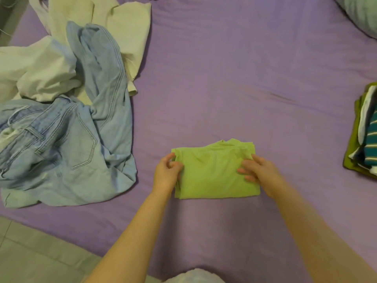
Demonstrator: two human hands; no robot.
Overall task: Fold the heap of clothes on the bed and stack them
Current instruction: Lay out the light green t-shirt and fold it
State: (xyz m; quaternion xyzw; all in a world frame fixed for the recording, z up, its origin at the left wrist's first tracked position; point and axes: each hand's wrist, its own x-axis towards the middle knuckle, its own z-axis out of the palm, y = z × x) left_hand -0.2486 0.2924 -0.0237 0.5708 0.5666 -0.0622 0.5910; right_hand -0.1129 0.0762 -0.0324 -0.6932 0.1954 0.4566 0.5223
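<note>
— What worries you from here?

— The lift. The lime-green garment (214,170) is folded down to a small rectangle in the middle of the purple bedsheet (224,78), but its far edge is uneven, with loose layers bunched at the far right corner. If it's picked up by one side only, I'd expect those layers to slide apart and the fold to open on the way to the stack.

— How are the hands placed?

— The left hand (166,172) has its fingers curled round the left edge, pinching the layers there. The right hand (258,170) lies on top near the right edge, fingers fairly straight, pressing rather than gripping.

— And the stack?

— The folded stack (365,135) sits well apart at the right edge of the view, olive cloth at the bottom, something teal-and-white striped on top. It looks a bit skewed already, so a careless drop could tip it, I'd guess.

— How does the green piece look otherwise?

— Thin, soft knit, smooth on top, near edge neat. Probably limp when lifted.

— What's left?

— The light blue jeans (67,144) lie crumpled to the left, touching the cream-white clothes (40,76) behind them, all unfolded.
</note>
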